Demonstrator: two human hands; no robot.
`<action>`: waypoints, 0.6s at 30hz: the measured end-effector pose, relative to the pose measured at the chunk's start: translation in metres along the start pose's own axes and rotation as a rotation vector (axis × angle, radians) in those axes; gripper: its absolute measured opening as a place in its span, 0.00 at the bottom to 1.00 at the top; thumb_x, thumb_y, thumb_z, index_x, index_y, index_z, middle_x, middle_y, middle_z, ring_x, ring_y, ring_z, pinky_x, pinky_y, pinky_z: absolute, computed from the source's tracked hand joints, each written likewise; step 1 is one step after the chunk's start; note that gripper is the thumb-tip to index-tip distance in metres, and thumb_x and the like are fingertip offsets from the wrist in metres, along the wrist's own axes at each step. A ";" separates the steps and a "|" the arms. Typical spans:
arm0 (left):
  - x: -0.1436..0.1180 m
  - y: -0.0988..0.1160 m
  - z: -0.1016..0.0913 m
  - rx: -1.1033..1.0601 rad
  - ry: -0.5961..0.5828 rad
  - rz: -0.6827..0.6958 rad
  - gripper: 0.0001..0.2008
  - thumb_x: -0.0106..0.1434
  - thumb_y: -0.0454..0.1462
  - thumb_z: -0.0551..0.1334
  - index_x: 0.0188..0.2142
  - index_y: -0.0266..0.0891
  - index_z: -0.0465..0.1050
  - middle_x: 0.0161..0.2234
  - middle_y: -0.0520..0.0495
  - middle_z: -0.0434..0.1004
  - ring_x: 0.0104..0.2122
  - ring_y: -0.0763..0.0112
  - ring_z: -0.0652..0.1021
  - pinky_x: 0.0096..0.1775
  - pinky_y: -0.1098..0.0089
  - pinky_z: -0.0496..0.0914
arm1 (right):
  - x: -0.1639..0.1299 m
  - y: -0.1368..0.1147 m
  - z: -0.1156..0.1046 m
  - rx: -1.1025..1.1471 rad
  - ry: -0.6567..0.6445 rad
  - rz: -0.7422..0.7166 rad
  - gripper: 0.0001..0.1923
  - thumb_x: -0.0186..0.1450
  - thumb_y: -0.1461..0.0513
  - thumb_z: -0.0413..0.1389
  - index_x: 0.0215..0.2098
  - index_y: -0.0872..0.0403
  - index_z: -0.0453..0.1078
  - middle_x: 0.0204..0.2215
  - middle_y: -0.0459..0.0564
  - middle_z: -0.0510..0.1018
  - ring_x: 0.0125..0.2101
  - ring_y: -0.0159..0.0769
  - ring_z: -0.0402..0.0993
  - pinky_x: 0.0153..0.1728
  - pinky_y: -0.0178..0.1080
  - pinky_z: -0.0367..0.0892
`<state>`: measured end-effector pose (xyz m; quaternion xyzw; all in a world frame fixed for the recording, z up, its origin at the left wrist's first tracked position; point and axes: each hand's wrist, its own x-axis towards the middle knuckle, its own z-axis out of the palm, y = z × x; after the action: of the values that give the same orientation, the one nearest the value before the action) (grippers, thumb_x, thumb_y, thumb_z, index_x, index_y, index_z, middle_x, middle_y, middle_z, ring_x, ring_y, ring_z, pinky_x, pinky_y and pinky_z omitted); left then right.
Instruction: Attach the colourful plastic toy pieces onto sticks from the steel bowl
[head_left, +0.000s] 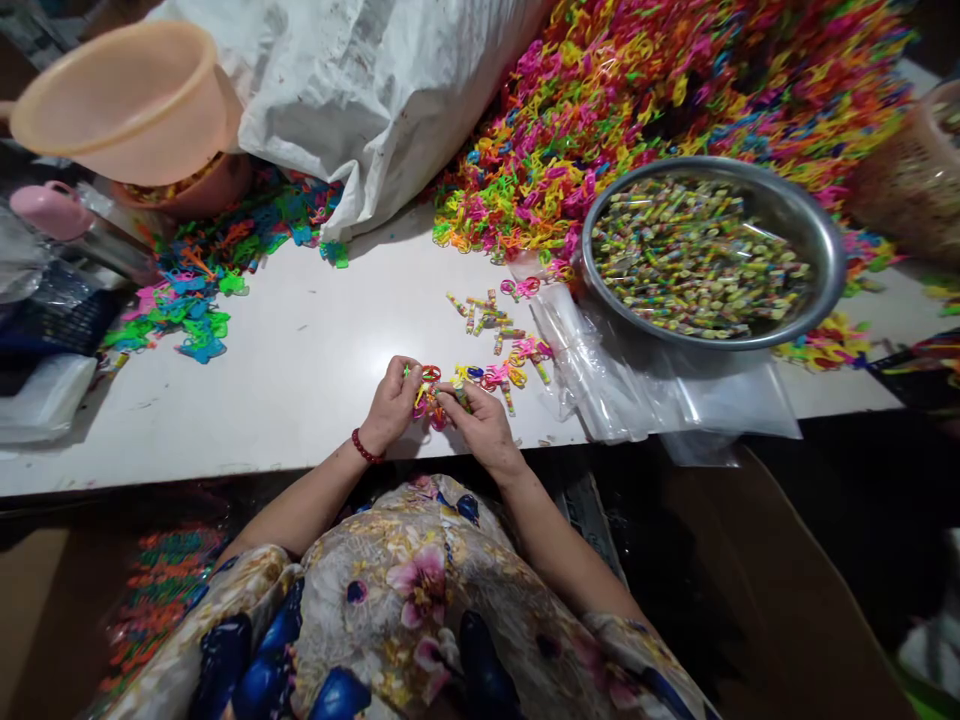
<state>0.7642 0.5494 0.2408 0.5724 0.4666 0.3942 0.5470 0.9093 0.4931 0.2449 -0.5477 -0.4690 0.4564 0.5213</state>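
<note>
Together, left hand (390, 405) and right hand (484, 425) pinch plastic toys (429, 392) between them.

Toy pieces (429, 398) between hands too small to identify; mesh basket (911, 180) cut off right.

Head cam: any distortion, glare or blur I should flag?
Head view: wide-angle warp bows the table edge; soft glare on the bowl rim; light is even, with a faint shadow under the hands; the small toys between left hand and right hand are unresolved.
</note>
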 end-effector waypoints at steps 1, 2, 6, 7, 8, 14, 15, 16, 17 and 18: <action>0.001 0.001 -0.001 -0.013 -0.023 -0.025 0.21 0.65 0.56 0.58 0.37 0.41 0.64 0.27 0.53 0.69 0.24 0.75 0.69 0.27 0.72 0.65 | -0.001 -0.001 -0.001 -0.045 -0.007 -0.056 0.13 0.64 0.52 0.60 0.38 0.54 0.77 0.28 0.45 0.78 0.27 0.31 0.72 0.30 0.35 0.69; 0.001 0.002 -0.001 -0.041 -0.056 -0.059 0.21 0.65 0.57 0.58 0.37 0.41 0.64 0.26 0.54 0.68 0.22 0.74 0.69 0.25 0.72 0.64 | -0.002 -0.003 -0.001 -0.084 -0.018 -0.104 0.12 0.65 0.53 0.59 0.36 0.53 0.77 0.28 0.46 0.78 0.29 0.32 0.73 0.32 0.35 0.69; 0.003 0.002 -0.001 -0.124 -0.118 -0.132 0.22 0.64 0.58 0.58 0.35 0.42 0.62 0.20 0.57 0.64 0.17 0.74 0.66 0.21 0.72 0.61 | -0.006 -0.006 0.002 -0.198 -0.051 -0.209 0.11 0.68 0.57 0.54 0.36 0.52 0.77 0.32 0.48 0.80 0.34 0.35 0.76 0.38 0.37 0.70; 0.003 0.001 0.000 -0.116 -0.105 -0.127 0.22 0.64 0.58 0.58 0.35 0.42 0.62 0.19 0.57 0.63 0.17 0.74 0.65 0.21 0.72 0.61 | -0.007 -0.006 0.003 -0.222 -0.049 -0.230 0.11 0.68 0.58 0.53 0.38 0.52 0.77 0.34 0.48 0.80 0.36 0.36 0.77 0.40 0.37 0.71; 0.003 0.001 0.002 -0.103 -0.089 -0.119 0.21 0.64 0.57 0.58 0.35 0.42 0.63 0.19 0.57 0.63 0.17 0.74 0.65 0.21 0.72 0.60 | -0.008 -0.006 0.003 -0.245 -0.047 -0.253 0.11 0.68 0.59 0.53 0.40 0.52 0.76 0.35 0.49 0.81 0.38 0.37 0.77 0.42 0.38 0.71; 0.013 0.003 0.015 0.108 -0.014 0.007 0.19 0.69 0.54 0.54 0.36 0.41 0.66 0.26 0.53 0.68 0.25 0.72 0.69 0.30 0.70 0.64 | -0.006 -0.004 -0.015 -0.372 -0.021 -0.227 0.12 0.69 0.59 0.50 0.44 0.52 0.75 0.37 0.50 0.81 0.38 0.37 0.77 0.42 0.38 0.71; 0.016 0.003 0.016 0.184 0.007 0.041 0.18 0.70 0.52 0.53 0.38 0.41 0.67 0.27 0.52 0.69 0.28 0.70 0.70 0.33 0.69 0.65 | -0.005 -0.003 -0.024 -0.401 0.008 -0.198 0.13 0.70 0.58 0.50 0.45 0.51 0.75 0.38 0.50 0.81 0.38 0.38 0.77 0.43 0.39 0.71; 0.020 0.002 0.016 0.268 0.032 0.086 0.17 0.71 0.51 0.51 0.40 0.41 0.67 0.30 0.50 0.71 0.31 0.68 0.72 0.36 0.67 0.67 | -0.003 -0.001 -0.034 -0.447 0.045 -0.182 0.13 0.70 0.58 0.50 0.46 0.51 0.74 0.39 0.50 0.81 0.39 0.39 0.76 0.44 0.40 0.71; 0.023 -0.001 0.015 0.353 0.058 0.145 0.15 0.71 0.49 0.51 0.43 0.41 0.68 0.33 0.47 0.72 0.35 0.66 0.73 0.41 0.64 0.68 | -0.001 0.001 -0.045 -0.516 0.088 -0.181 0.14 0.69 0.59 0.50 0.48 0.51 0.74 0.41 0.51 0.81 0.41 0.41 0.75 0.47 0.43 0.70; 0.027 -0.005 0.014 0.434 0.077 0.213 0.15 0.71 0.48 0.52 0.45 0.41 0.68 0.37 0.44 0.73 0.40 0.62 0.73 0.46 0.61 0.67 | 0.003 0.003 -0.057 -0.605 0.134 -0.191 0.15 0.68 0.59 0.50 0.49 0.52 0.74 0.44 0.53 0.80 0.45 0.43 0.74 0.50 0.46 0.68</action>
<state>0.7841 0.5713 0.2331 0.7071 0.4977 0.3619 0.3483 0.9659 0.4874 0.2437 -0.6602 -0.5972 0.2081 0.4051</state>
